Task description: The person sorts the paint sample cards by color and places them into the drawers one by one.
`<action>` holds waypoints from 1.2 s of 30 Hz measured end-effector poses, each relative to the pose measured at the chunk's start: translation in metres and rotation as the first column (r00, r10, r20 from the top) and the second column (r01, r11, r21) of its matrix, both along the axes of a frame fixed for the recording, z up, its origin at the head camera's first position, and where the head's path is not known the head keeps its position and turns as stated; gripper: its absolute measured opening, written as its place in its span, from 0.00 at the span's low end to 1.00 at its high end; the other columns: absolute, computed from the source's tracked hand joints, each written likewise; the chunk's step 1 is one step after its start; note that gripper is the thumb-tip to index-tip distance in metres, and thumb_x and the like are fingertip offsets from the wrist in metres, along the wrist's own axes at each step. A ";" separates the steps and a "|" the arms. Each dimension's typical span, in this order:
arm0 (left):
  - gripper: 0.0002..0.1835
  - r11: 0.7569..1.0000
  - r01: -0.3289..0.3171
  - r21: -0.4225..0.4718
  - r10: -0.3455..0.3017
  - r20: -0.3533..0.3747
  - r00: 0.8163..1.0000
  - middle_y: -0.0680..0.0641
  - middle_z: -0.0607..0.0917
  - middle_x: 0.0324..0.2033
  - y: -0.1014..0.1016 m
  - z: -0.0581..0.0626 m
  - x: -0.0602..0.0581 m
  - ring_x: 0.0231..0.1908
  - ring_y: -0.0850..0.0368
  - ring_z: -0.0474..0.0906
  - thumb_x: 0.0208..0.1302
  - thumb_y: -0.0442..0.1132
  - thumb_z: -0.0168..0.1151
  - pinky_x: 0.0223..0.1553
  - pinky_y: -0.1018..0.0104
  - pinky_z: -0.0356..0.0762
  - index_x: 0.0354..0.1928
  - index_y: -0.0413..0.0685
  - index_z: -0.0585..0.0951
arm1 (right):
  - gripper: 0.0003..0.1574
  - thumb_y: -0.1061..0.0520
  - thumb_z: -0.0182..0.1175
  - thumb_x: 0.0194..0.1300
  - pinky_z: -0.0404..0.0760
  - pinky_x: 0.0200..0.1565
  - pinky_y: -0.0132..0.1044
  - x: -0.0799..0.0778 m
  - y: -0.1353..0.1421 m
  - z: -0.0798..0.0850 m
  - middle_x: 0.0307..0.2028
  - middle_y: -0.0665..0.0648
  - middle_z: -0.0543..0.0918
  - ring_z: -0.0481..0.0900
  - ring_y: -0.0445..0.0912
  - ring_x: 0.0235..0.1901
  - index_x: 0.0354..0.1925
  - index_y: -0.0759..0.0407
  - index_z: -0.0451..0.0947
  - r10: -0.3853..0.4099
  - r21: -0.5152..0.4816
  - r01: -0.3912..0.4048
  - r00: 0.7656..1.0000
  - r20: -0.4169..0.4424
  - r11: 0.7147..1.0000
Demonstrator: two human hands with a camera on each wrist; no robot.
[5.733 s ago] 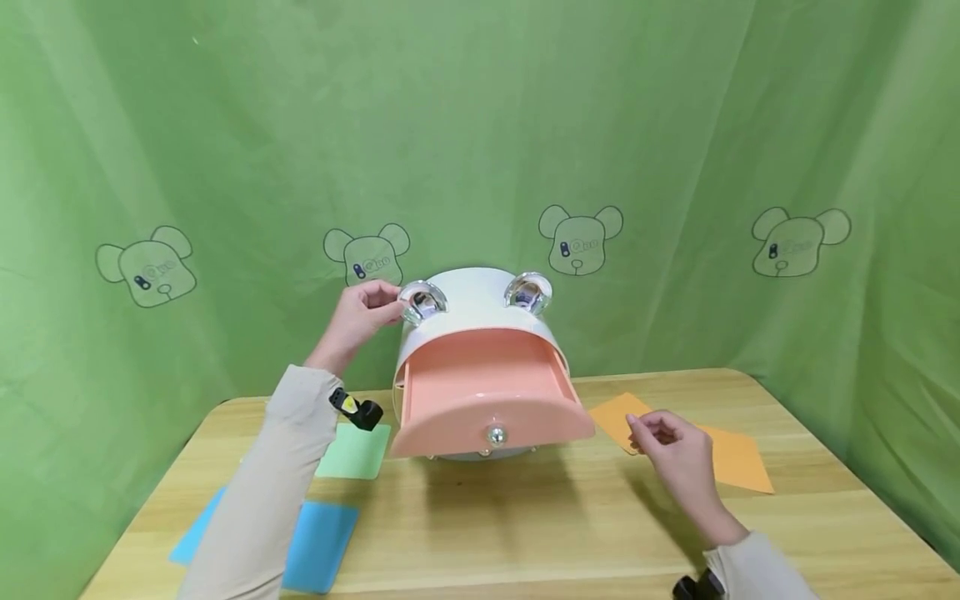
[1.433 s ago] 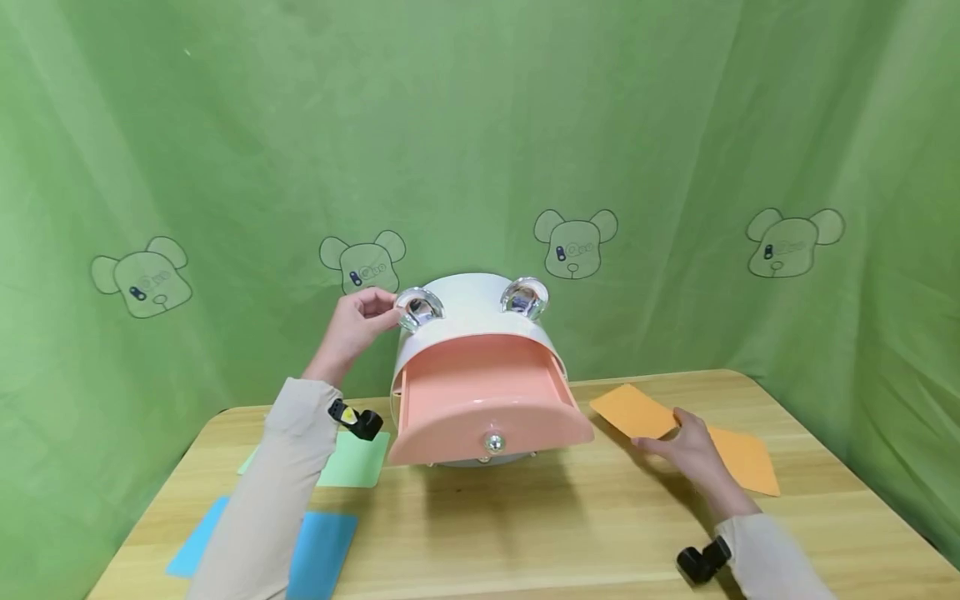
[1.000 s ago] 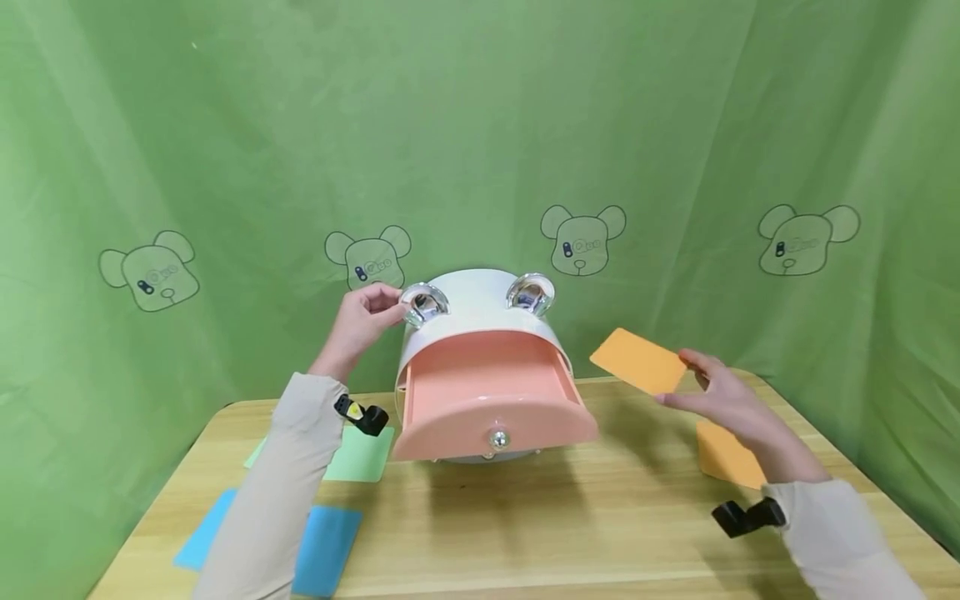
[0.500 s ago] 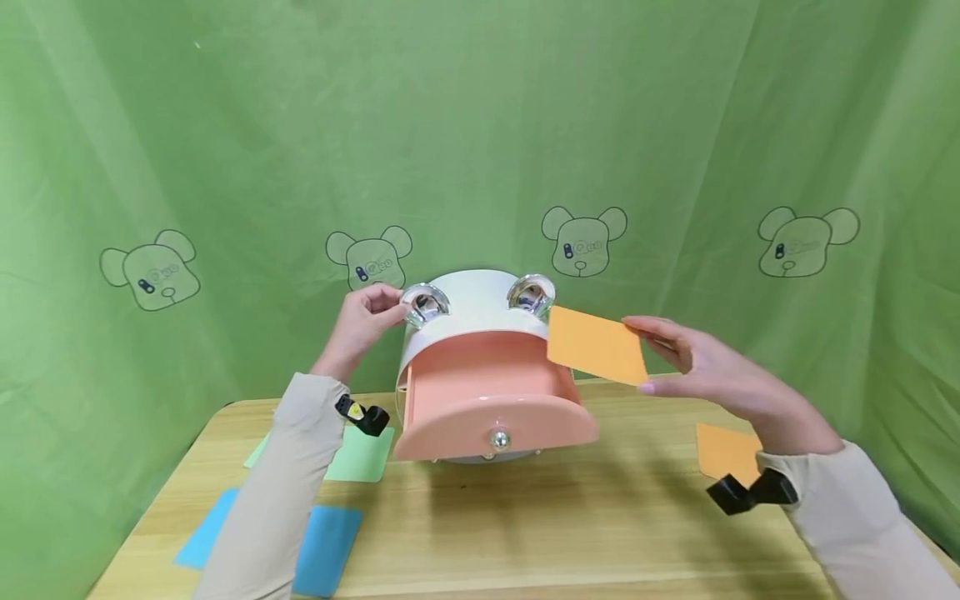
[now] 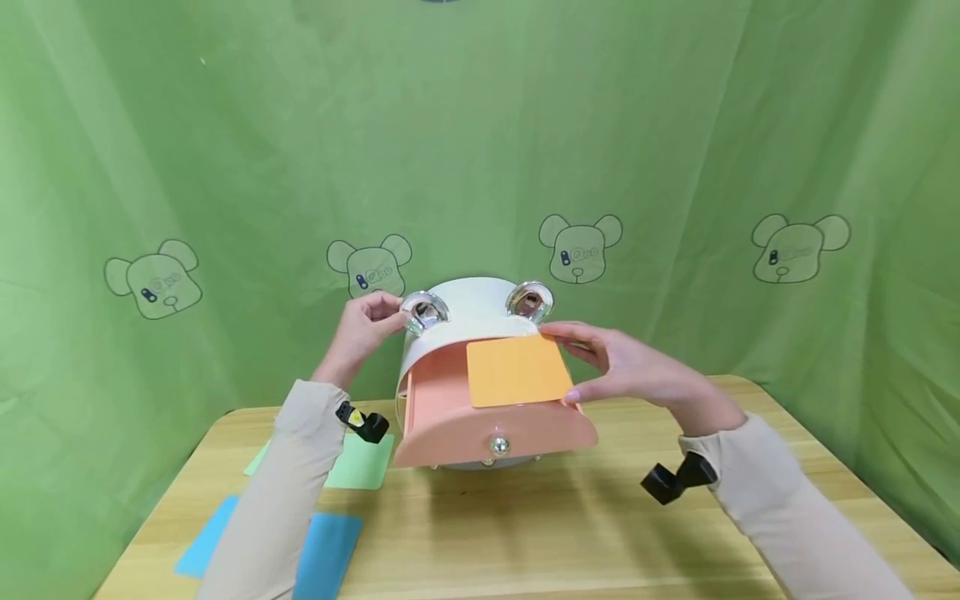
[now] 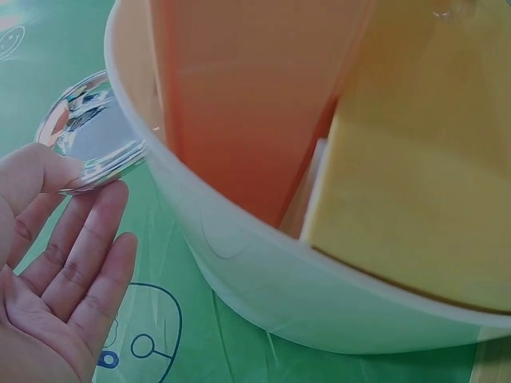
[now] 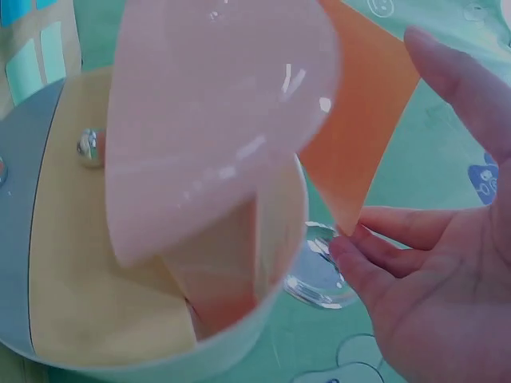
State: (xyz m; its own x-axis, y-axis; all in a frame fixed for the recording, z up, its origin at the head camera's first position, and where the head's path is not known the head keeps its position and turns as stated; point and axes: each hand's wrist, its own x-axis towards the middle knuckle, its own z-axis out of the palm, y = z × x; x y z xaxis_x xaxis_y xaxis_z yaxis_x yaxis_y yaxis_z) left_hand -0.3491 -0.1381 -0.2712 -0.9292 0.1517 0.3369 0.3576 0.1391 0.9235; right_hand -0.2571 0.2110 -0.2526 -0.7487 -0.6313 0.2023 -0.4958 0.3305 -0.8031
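A white rounded box (image 5: 480,302) with two silver ears stands on the table, its pink drawer (image 5: 442,433) pulled out. My left hand (image 5: 362,329) pinches the left silver ear (image 5: 425,312) between thumb and fingers; the left wrist view shows this silver ear (image 6: 100,132) close up. My right hand (image 5: 618,362) holds an orange card (image 5: 517,371) by its right edge, thumb below and fingers above. The card is tilted above the drawer and covers its right part. In the right wrist view the orange card (image 7: 359,120) rises behind the pink drawer front (image 7: 215,96).
Green card (image 5: 360,463) and blue card (image 5: 326,546) parts show on both sides of my left forearm on the wooden table (image 5: 465,542). Below the pink drawer, a yellow drawer front (image 6: 431,159) is pushed in. A green curtain (image 5: 480,125) hangs behind.
My right hand has picked the orange card up from the table and carried it left over the drawer. The left hand stays on the ear. The other orange card no longer shows.
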 end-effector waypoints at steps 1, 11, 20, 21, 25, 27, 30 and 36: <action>0.05 1.000 -0.001 0.000 0.001 0.000 1.000 0.57 0.84 0.27 0.000 0.000 0.000 0.32 0.57 0.78 0.57 0.28 0.62 0.43 0.67 0.81 0.36 0.42 0.79 | 0.53 0.59 0.69 0.53 0.57 0.65 0.23 -0.001 -0.003 -0.001 0.70 0.64 0.55 0.51 0.57 0.70 0.70 0.63 0.52 0.001 -0.010 -0.001 1.000 0.007 1.000; 0.06 1.000 0.000 0.000 0.000 0.007 1.000 0.52 0.84 0.29 -0.001 -0.001 0.000 0.32 0.58 0.78 0.57 0.29 0.62 0.40 0.71 0.81 0.37 0.41 0.79 | 0.54 0.58 0.68 0.52 0.55 0.67 0.56 -0.006 -0.020 -0.010 0.70 0.63 0.56 0.54 0.58 0.69 0.71 0.61 0.51 0.012 -0.071 -0.008 0.998 0.063 0.997; 0.09 1.000 -0.003 -0.016 0.003 0.011 1.000 0.52 0.84 0.30 -0.001 -0.002 0.000 0.33 0.58 0.78 0.58 0.30 0.62 0.42 0.71 0.80 0.41 0.35 0.78 | 0.55 0.60 0.67 0.53 0.56 0.67 0.53 -0.007 -0.020 -0.013 0.71 0.63 0.55 0.55 0.59 0.68 0.71 0.64 0.47 0.035 -0.090 -0.031 0.999 0.039 0.995; 0.09 1.000 -0.003 -0.016 0.003 0.010 1.000 0.52 0.84 0.30 -0.001 -0.002 -0.001 0.34 0.57 0.78 0.58 0.30 0.62 0.41 0.71 0.80 0.41 0.35 0.78 | 0.55 0.61 0.66 0.53 0.56 0.67 0.53 -0.007 -0.019 -0.014 0.71 0.63 0.55 0.55 0.59 0.68 0.71 0.65 0.47 0.038 -0.092 -0.035 0.999 0.033 0.995; 0.09 1.000 -0.008 -0.020 0.009 0.009 1.000 0.53 0.83 0.29 -0.001 -0.003 -0.002 0.35 0.53 0.78 0.58 0.30 0.62 0.40 0.72 0.80 0.41 0.35 0.79 | 0.54 0.64 0.65 0.55 0.56 0.67 0.50 -0.007 -0.014 -0.016 0.71 0.65 0.53 0.53 0.61 0.69 0.71 0.66 0.46 0.047 -0.102 -0.045 0.999 0.026 0.994; 0.08 1.000 -0.010 -0.018 0.011 0.008 1.000 0.53 0.83 0.29 -0.001 -0.003 -0.001 0.35 0.53 0.79 0.58 0.30 0.63 0.40 0.72 0.80 0.40 0.36 0.79 | 0.53 0.63 0.65 0.56 0.57 0.66 0.49 -0.006 -0.010 -0.018 0.71 0.64 0.53 0.53 0.62 0.69 0.71 0.65 0.47 0.039 -0.104 -0.036 0.999 0.026 0.994; 0.09 1.000 -0.003 -0.011 0.003 0.005 1.000 0.52 0.84 0.30 -0.001 -0.003 -0.001 0.34 0.56 0.79 0.58 0.31 0.63 0.42 0.70 0.80 0.40 0.36 0.79 | 0.51 0.62 0.64 0.56 0.61 0.66 0.42 -0.002 -0.002 -0.021 0.71 0.63 0.54 0.53 0.61 0.69 0.71 0.64 0.49 0.005 -0.101 -0.003 1.000 0.025 0.995; 0.09 1.000 0.002 0.001 -0.002 0.001 1.000 0.52 0.84 0.29 -0.001 -0.002 0.000 0.33 0.58 0.78 0.57 0.30 0.63 0.42 0.71 0.81 0.40 0.36 0.79 | 0.47 0.63 0.63 0.59 0.64 0.60 0.22 0.008 0.027 -0.036 0.70 0.68 0.55 0.54 0.58 0.69 0.70 0.68 0.51 -0.079 -0.110 0.076 0.996 -0.027 0.991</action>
